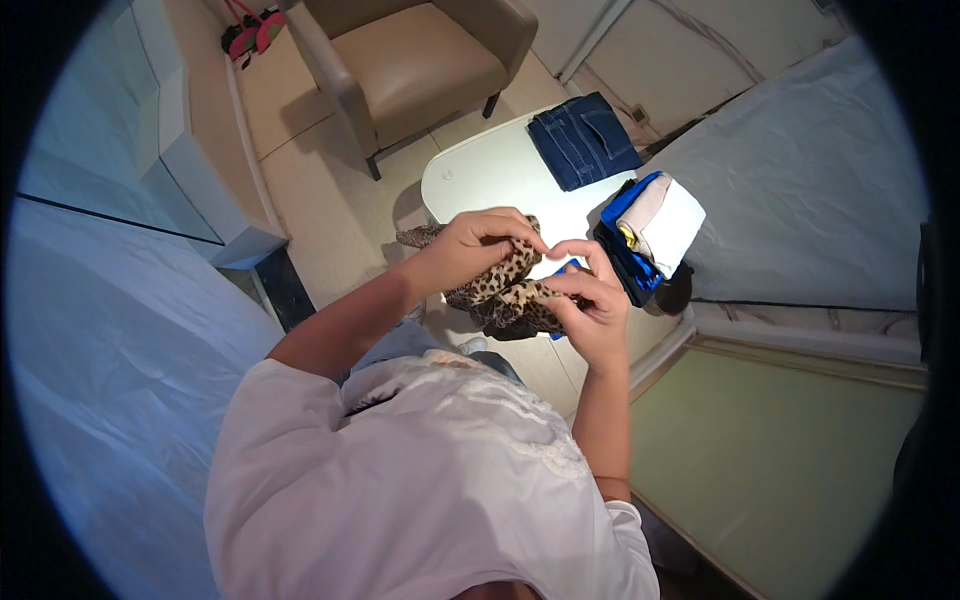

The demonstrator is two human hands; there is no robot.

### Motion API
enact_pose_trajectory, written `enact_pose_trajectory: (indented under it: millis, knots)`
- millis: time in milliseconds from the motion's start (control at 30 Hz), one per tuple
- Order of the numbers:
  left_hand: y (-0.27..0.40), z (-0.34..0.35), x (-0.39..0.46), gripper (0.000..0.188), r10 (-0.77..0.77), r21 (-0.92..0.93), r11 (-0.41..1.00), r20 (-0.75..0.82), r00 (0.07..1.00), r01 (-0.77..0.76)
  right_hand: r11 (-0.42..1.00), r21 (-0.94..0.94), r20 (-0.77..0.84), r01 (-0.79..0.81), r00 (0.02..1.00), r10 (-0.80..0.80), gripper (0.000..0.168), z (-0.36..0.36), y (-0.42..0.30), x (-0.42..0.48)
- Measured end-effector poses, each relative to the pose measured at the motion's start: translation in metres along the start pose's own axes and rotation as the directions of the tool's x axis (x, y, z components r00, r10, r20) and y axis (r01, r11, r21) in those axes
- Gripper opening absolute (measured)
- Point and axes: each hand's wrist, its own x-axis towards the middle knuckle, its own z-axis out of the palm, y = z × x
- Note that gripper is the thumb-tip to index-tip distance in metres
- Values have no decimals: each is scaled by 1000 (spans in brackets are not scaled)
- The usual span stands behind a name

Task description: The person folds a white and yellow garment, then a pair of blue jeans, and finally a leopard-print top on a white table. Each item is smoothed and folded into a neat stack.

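Both of my hands grip a leopard-print cloth garment (495,281), bunched up over the near end of a white table (480,172). My left hand (480,244) pinches its upper part between thumb and fingers, and one end of the cloth sticks out to the left of the wrist. My right hand (589,289) holds the cloth's right side, its forefinger arched close to my left fingertips. A bit of blue cloth (570,265) shows behind my right hand. Folded dark blue jeans (585,141) lie at the table's far end.
A stack of folded clothes, white (679,225), beige, blue and black, stands right of the table, beside a dark round object (673,291). Beyond the table is a beige armchair (424,64). Pink and black items (255,34) lie at the far left. A glass-like panel (780,450) is at right.
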Motion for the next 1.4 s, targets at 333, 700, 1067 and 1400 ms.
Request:
enact_pose_trajectory:
  millis: [333,700,1067,1400]
  knots:
    - [2,15,-16,18,-380,-378,843,83,921,382,925,196,34,-325,945,325,58,18,11,-6]
    - [-11,-11,-46,42,-276,-30,961,24,961,276,947,-145,-238,-287,939,248,14,32,8,-10]
    - [-12,-4,-54,109,-124,-496,863,-20,992,98,984,-136,-176,-116,980,91,13,41,-6,-5]
    - [-2,-2,-33,34,-210,411,892,9,978,188,971,-149,-229,-186,962,149,15,34,-4,-7]
